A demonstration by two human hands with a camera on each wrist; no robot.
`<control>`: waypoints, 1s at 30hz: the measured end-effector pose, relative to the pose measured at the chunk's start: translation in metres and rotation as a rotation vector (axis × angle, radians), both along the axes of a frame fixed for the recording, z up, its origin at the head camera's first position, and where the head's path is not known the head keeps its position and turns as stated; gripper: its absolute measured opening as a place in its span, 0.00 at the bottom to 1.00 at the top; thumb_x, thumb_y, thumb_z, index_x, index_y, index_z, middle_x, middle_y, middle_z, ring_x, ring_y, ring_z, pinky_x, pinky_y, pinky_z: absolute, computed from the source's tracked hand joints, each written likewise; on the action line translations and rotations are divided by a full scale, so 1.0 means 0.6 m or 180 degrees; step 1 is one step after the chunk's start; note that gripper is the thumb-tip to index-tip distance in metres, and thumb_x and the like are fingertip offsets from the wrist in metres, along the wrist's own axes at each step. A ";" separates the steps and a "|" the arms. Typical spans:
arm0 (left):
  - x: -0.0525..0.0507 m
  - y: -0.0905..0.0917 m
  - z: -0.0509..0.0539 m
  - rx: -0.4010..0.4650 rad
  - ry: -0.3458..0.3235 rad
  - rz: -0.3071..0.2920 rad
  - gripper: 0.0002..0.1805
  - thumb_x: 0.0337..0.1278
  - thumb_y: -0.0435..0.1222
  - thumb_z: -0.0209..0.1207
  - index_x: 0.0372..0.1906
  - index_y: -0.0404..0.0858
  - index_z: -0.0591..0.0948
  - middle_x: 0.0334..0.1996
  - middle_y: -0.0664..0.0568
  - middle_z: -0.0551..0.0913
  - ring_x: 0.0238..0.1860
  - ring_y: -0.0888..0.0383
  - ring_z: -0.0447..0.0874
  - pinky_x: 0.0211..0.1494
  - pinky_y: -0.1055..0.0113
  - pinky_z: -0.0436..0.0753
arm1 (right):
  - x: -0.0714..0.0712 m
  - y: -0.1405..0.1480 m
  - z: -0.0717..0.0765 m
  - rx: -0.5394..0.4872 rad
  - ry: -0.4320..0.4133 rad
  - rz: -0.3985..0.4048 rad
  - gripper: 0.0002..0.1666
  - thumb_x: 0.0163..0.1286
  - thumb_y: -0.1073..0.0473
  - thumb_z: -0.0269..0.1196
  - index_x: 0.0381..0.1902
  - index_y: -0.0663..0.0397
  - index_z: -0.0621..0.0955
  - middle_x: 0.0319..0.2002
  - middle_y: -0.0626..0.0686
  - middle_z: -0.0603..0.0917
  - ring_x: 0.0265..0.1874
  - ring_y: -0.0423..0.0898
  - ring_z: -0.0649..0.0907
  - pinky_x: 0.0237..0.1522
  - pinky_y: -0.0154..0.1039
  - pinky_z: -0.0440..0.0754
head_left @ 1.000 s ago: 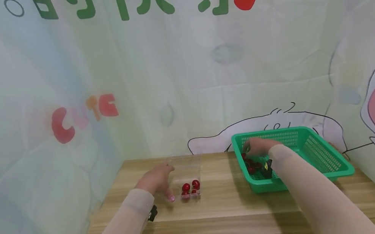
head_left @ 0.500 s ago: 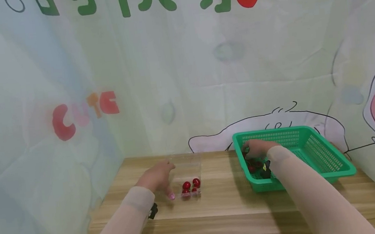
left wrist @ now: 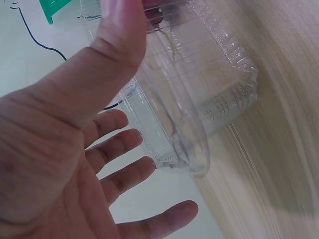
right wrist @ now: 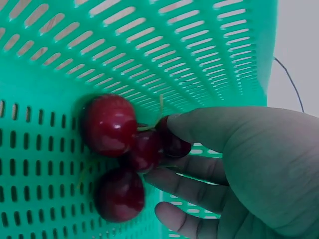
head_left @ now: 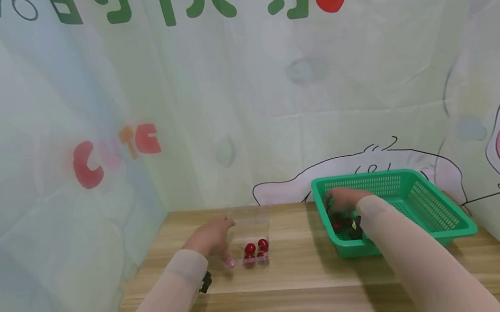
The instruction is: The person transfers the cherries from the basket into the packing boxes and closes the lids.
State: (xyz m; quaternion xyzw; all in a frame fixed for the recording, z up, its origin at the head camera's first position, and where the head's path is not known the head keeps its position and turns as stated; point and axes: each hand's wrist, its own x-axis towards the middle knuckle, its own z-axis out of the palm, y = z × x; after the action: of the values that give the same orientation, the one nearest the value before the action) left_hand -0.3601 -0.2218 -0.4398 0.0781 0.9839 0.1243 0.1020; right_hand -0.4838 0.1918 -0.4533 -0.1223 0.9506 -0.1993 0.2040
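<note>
In the head view, my left hand (head_left: 210,237) rests beside a clear plastic box (head_left: 251,223); its fingers are spread and its thumb lies over the box's side in the left wrist view. Several red cherries (head_left: 250,248) lie at the near end of the box. My right hand (head_left: 343,199) reaches into the left end of a green plastic basket (head_left: 456,230). There, in the right wrist view, its thumb and fingers pinch a dark red cherry (right wrist: 174,143) with a stem. Other cherries (right wrist: 110,124) sit right beside it against the basket's slotted wall.
A light wooden table (head_left: 292,294) carries both containers, with the box left and the basket right. A printed cloth (head_left: 235,101) hangs behind and along both sides of the table. Black wrist cameras (head_left: 206,282) sit below the hands.
My right hand has dipped slightly deeper among the cherries in the basket and now pinches one. The left hand and box have stayed in place; the head view has shifted slightly.
</note>
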 end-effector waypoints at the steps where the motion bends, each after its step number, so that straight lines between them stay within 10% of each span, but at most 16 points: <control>1: -0.001 0.000 -0.001 -0.0015 0.0004 -0.0004 0.68 0.25 0.43 0.94 0.83 0.40 0.75 0.88 0.37 0.67 0.86 0.30 0.67 0.86 0.29 0.74 | 0.003 0.001 0.005 0.0029 0.0050 0.0057 0.13 0.77 0.63 0.72 0.57 0.52 0.90 0.49 0.53 0.91 0.47 0.51 0.89 0.48 0.50 0.95; 17: 0.005 0.003 0.002 -0.0010 -0.0021 0.0049 0.67 0.26 0.43 0.94 0.83 0.40 0.76 0.88 0.36 0.67 0.87 0.30 0.67 0.86 0.30 0.74 | 0.026 0.011 0.085 -0.0389 0.0723 0.0251 0.11 0.78 0.65 0.72 0.55 0.60 0.90 0.48 0.59 0.93 0.39 0.49 0.92 0.42 0.42 0.95; 30: 0.008 0.006 0.009 0.0010 0.0017 0.0037 0.67 0.25 0.42 0.94 0.83 0.40 0.76 0.88 0.35 0.66 0.86 0.29 0.68 0.85 0.30 0.75 | 0.079 -0.107 0.124 -0.0648 0.1185 0.0710 0.08 0.77 0.60 0.74 0.51 0.55 0.91 0.44 0.52 0.94 0.43 0.45 0.90 0.51 0.42 0.94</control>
State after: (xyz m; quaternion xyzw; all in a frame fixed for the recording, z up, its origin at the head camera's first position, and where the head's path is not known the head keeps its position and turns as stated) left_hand -0.3551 -0.2185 -0.4346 0.0729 0.9844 0.1262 0.0986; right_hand -0.4363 0.1276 -0.3791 -0.2811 0.9274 -0.2444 0.0325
